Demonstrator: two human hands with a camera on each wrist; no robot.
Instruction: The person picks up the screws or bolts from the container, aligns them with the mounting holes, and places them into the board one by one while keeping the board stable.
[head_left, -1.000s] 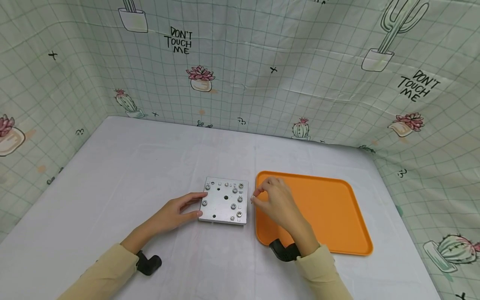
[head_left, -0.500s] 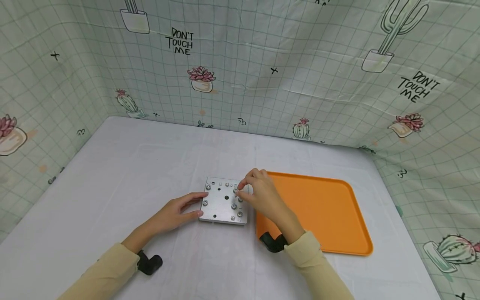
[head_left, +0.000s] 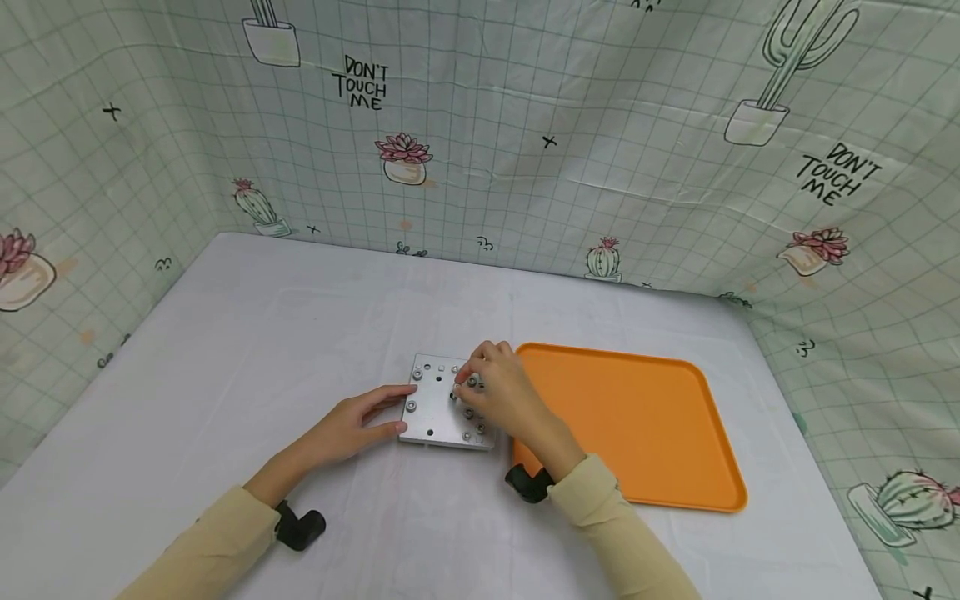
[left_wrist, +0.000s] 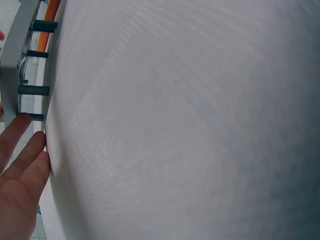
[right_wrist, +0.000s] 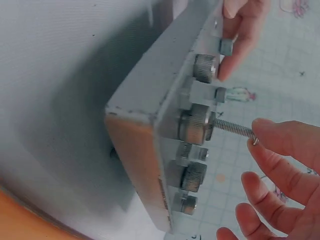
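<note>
A square silver metal plate (head_left: 438, 417) sits on the table, set with several socket head screws and some bare holes; screw shanks (left_wrist: 34, 90) stick out below it in the left wrist view. My left hand (head_left: 356, 425) holds its left edge, thumb and index finger on the rim, other fingers (left_wrist: 30, 160) beside the underside. My right hand (head_left: 506, 396) is over the plate's middle. Between its thumb and index fingertip it pinches a threaded screw (right_wrist: 232, 128); in the right wrist view the screw's far end lies behind a large screw head (right_wrist: 195, 125), so contact is unclear.
An orange tray (head_left: 637, 433) lies right of the plate, its left rim under my right forearm. A white cloth (head_left: 315, 308) covers the table. A patterned curtain (head_left: 480, 167) hangs along the back and sides.
My right hand has moved left from the tray's edge to over the plate's middle, still pinching the screw. My left hand and the plate have stayed in place.
</note>
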